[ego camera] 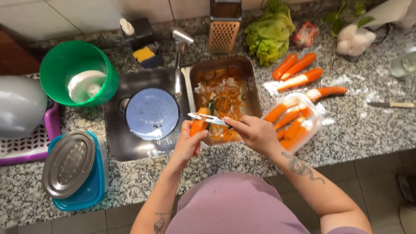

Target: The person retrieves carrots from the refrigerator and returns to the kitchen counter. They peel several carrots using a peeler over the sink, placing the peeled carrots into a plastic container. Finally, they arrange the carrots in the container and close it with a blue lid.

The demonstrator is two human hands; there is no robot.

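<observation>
Speckled grey granite formed the tabletop [359, 130], and at its far left sat a grey dome-shaped lid [19, 106] on a purple perforated tray [30, 147], with a steel lid [68, 164] resting on a blue container [93, 190] in front and a green bowl [80, 71] behind. Further right, a pale blue colander [151, 113] sat in the sink [130, 145] under the tap [179, 60]. Just right of it, the left hand [187, 145] was closed around the lower end of a carrot [199, 123], fingers wrapped and pinching it. The carrot stood roughly upright in the frame, its long axis running away from the person, tip pointing toward a metal pan [251, 91] full of orange peelings. The right hand [255, 132] gripped a peeler [210, 118], whose blade lay across the carrot near its upper part. The step in hand looked like peeling; the next stroke would likely call for drawing the blade along the carrot's length and turning it to reach unpeeled skin. Right of the pan, a clear plastic tub [314, 113] held peeled carrots [290, 123], with unpeeled carrots [299, 71] beyond it near a lettuce [268, 32] and a box grater [224, 30]. A knife [392, 105] lay at the far right.
</observation>
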